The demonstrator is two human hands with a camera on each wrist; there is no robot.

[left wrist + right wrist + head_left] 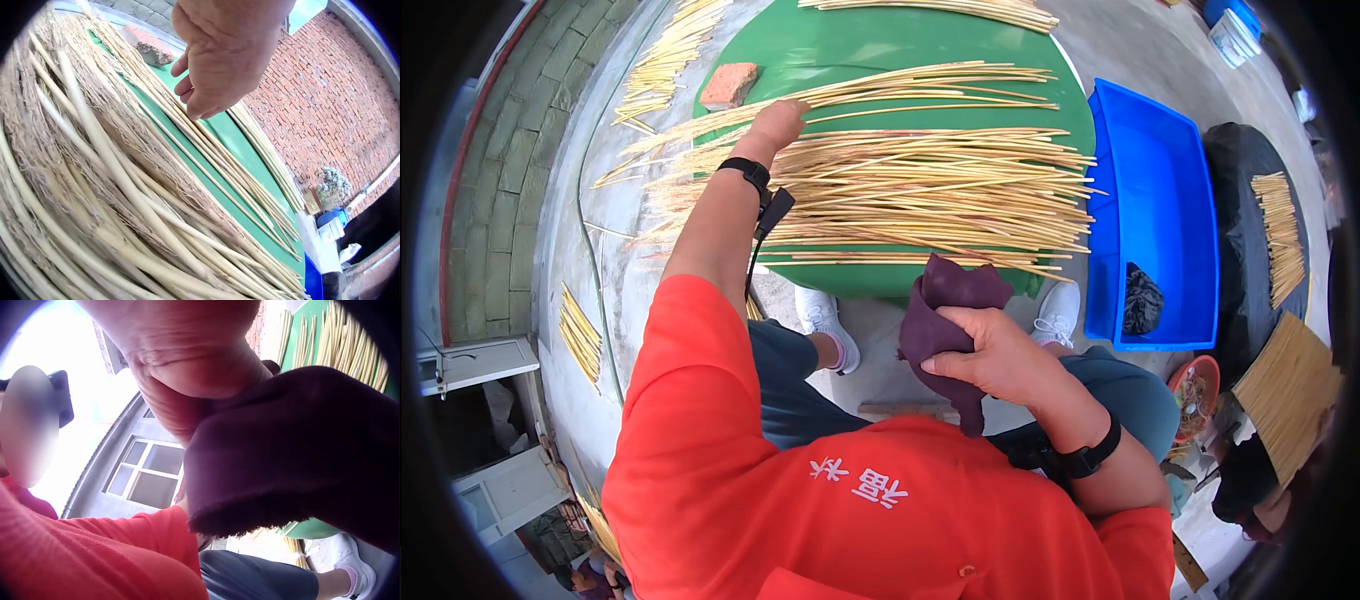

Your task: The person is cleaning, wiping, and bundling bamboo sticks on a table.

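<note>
Left hand (780,122) over thin row of stalks (875,84), fingers partly curled, can't tell if it has hold of any. Right hand (998,355) gripping purple cloth (925,325), in front of the person by the near edge of the green surface (840,48). Thin row lies across the surface, just beyond the big pile of stalks (930,185). 1 brick (728,85) beside the row; blue tub (1168,190) just right of the surface

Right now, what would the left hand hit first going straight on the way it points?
Likely the narrow row of stalks close by the left hand; depth is unclear, so it may be touching them.
</note>
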